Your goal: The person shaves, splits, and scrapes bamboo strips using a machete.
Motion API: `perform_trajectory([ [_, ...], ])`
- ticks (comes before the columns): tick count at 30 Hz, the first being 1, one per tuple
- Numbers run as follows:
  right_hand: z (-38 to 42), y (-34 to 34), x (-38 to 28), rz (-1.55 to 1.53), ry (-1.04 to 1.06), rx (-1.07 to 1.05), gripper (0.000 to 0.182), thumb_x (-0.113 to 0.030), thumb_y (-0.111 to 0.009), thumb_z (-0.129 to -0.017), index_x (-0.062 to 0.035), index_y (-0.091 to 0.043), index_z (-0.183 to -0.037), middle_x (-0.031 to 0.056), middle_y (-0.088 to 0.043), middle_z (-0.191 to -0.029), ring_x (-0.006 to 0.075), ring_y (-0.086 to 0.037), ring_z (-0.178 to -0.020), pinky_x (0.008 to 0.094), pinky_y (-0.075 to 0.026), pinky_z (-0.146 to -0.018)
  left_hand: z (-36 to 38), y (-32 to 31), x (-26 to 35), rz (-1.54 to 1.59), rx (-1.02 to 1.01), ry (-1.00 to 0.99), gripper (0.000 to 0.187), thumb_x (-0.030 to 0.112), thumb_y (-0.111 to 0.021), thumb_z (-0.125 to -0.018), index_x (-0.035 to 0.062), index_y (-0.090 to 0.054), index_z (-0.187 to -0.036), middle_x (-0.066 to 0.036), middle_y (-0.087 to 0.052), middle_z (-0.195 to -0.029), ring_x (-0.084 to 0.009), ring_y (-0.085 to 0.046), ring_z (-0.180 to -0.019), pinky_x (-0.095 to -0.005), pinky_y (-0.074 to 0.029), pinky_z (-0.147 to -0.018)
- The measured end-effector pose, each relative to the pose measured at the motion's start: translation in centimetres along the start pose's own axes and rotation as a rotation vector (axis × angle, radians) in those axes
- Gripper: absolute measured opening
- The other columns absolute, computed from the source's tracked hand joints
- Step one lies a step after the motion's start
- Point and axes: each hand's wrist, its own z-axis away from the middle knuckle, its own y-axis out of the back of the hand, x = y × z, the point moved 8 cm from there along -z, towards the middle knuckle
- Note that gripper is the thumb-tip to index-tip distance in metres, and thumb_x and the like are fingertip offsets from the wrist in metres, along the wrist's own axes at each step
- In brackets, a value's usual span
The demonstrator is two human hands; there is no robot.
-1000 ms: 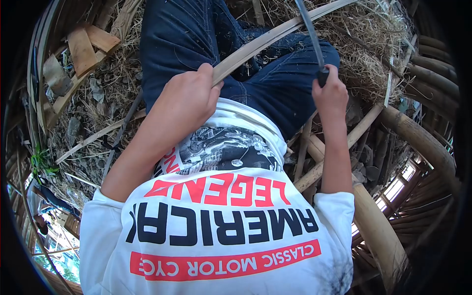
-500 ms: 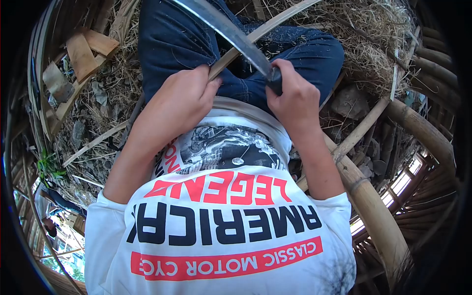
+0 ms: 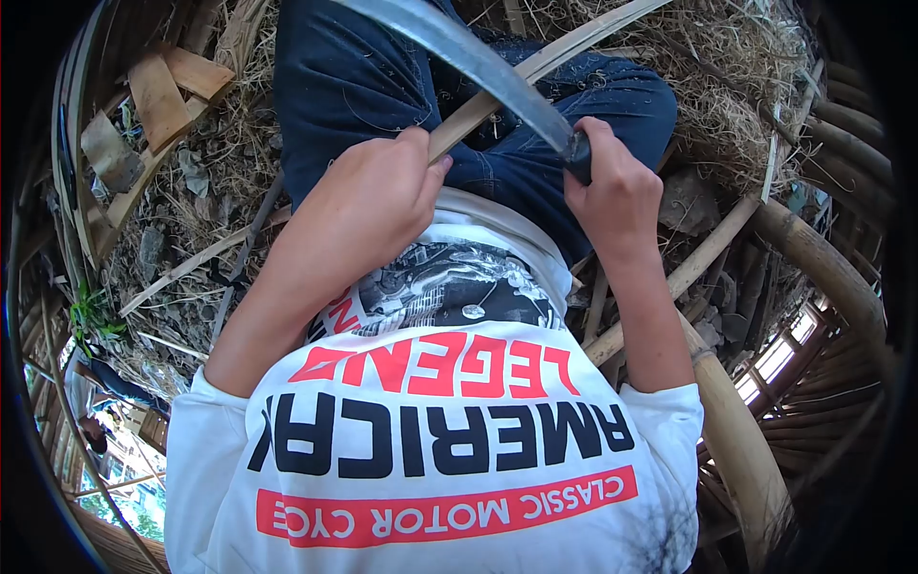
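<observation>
In the head view a light bamboo strip [image 3: 555,57] slants up and to the right from my left hand [image 3: 382,182], whose fingers are wrapped round its near end. My right hand [image 3: 617,182] is closed on the dark handle of a long curved knife [image 3: 478,72]. The grey blade runs up and left over my lap and crosses the strip on top, seemingly touching it. The blade's tip is cut off by the upper edge. Below both lie my crossed legs in dark blue jeans [image 3: 344,105], flecked with fine shavings.
Thick bamboo poles [image 3: 736,440] slope along the right side. Curly shavings [image 3: 736,105] pile up at upper right. Flat wood pieces [image 3: 158,100] lie at upper left, over stony ground with dry scraps. A person [image 3: 105,383] is partly seen at the far left.
Both hands have shifted right, the right one further, bringing the knife with it. The bamboo strip has moved right too and still lies under the blade.
</observation>
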Motion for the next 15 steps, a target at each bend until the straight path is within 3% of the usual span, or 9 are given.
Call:
perform_trajectory([
  [2,-0.1,0.3,2.5,0.119,-0.101,0.025,0.045,-0.010,-0.078,-0.072,-0.0096,-0.057,-0.112,0.0130,-0.069,-0.084,0.0331,-0.070,-0.076,0.0434,-0.056,-0.064,0.5,0.5,-1.0,0.024,0.009,0.017,0.030,0.021,-0.051,-0.100,-0.0060,-0.051,-0.088,-0.027,-0.058,-0.070,-0.0466,-0.059,-0.072,-0.0503,-0.043,-0.065],
  [5,0.0,0.0,11.2,0.297,-0.449,-0.096,0.033,-0.020,-0.069,-0.085,-0.0105,-0.056,-0.114,0.0189,-0.071,-0.086,0.0411,-0.070,-0.083,0.0506,-0.056,-0.071,1.5,0.8,-1.6,0.039,-0.023,0.080,0.029,0.021,-0.051,-0.100,-0.0055,-0.051,-0.088,-0.027,-0.057,-0.070,-0.0463,-0.058,-0.071,-0.0501,-0.043,-0.064],
  [7,0.1,0.8,16.0,0.320,-0.519,-0.074,0.035,-0.023,-0.067,-0.087,-0.0117,-0.058,-0.118,0.0225,-0.071,-0.090,0.0430,-0.069,-0.088,0.0518,-0.055,-0.075,1.8,0.5,-1.7,0.037,-0.059,0.119,0.029,0.021,-0.051,-0.100,-0.0052,-0.051,-0.088,-0.027,-0.057,-0.070,-0.0461,-0.058,-0.071,-0.0499,-0.042,-0.064],
  [9,-0.3,1.5,18.2,0.329,-0.536,-0.047,0.034,-0.024,-0.067,-0.087,-0.0116,-0.059,-0.117,0.0227,-0.071,-0.091,0.0433,-0.069,-0.089,0.0521,-0.055,-0.076,1.9,0.3,-1.1,0.053,-0.064,0.035,0.028,0.021,-0.051,-0.100,-0.0048,-0.051,-0.087,-0.026,-0.057,-0.070,-0.0450,-0.057,-0.069,-0.0488,-0.041,-0.063],
  [13,-1.8,1.7,19.3,0.348,-0.559,-0.026,0.034,-0.026,-0.066,-0.087,-0.0115,-0.060,-0.116,0.0220,-0.071,-0.094,0.0433,-0.068,-0.092,0.0520,-0.054,-0.079,2.2,1.5,-1.9,0.091,-0.058,0.064,0.029,0.021,-0.051,-0.101,-0.0046,-0.050,-0.087,-0.024,-0.055,-0.068,-0.0415,-0.053,-0.064,-0.0454,-0.040,-0.061],
  [15,-2.8,1.3,20.4,0.335,-0.560,-0.014,0.034,-0.027,-0.065,-0.087,-0.0116,-0.060,-0.116,0.0217,-0.071,-0.095,0.0433,-0.067,-0.092,0.0519,-0.054,-0.080,2.8,1.9,-2.3,0.121,-0.139,0.072,0.029,0.021,-0.049,-0.102,-0.0039,-0.049,-0.087,-0.019,-0.049,-0.065,-0.0353,-0.047,-0.059,-0.0423,-0.039,-0.060],
])
